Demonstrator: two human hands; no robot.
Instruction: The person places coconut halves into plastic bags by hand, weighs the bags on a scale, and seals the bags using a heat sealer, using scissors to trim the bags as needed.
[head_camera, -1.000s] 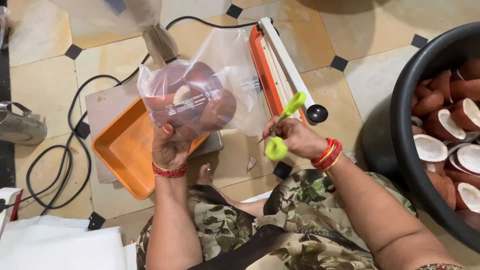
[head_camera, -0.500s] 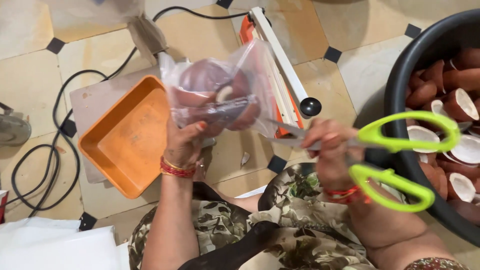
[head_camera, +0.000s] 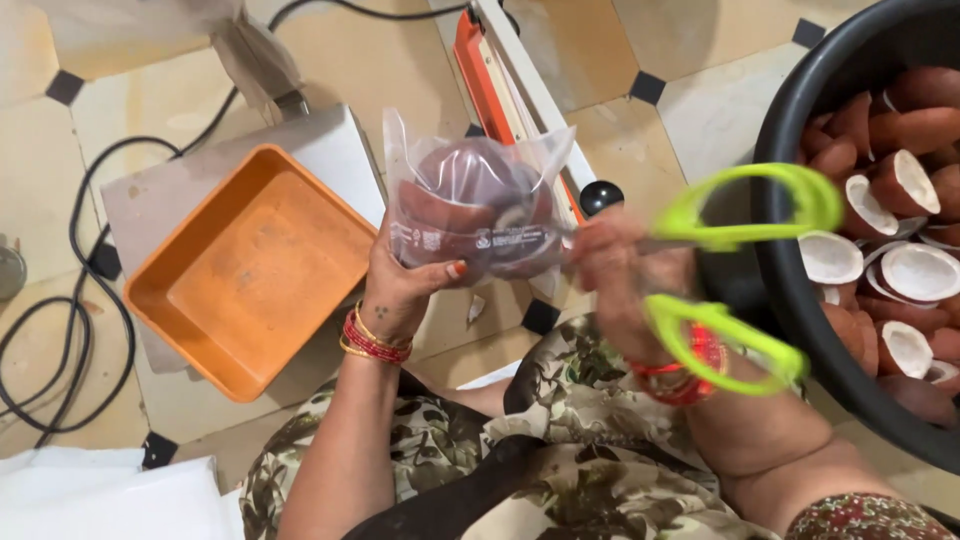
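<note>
Tiled floor (head_camera: 700, 110): I see left hand (head_camera: 405, 285) gripping the clear bag (head_camera: 480, 200) of clay cups, right hand (head_camera: 625, 270) clamped on green scissors (head_camera: 740, 270) beside it; I'd keep the bag taut, cut straight.

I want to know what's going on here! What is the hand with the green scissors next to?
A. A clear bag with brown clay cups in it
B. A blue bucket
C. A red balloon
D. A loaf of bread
A: the right hand holds the green scissors beside the clear bag of brown clay cups, which the left hand grips from below.
</note>
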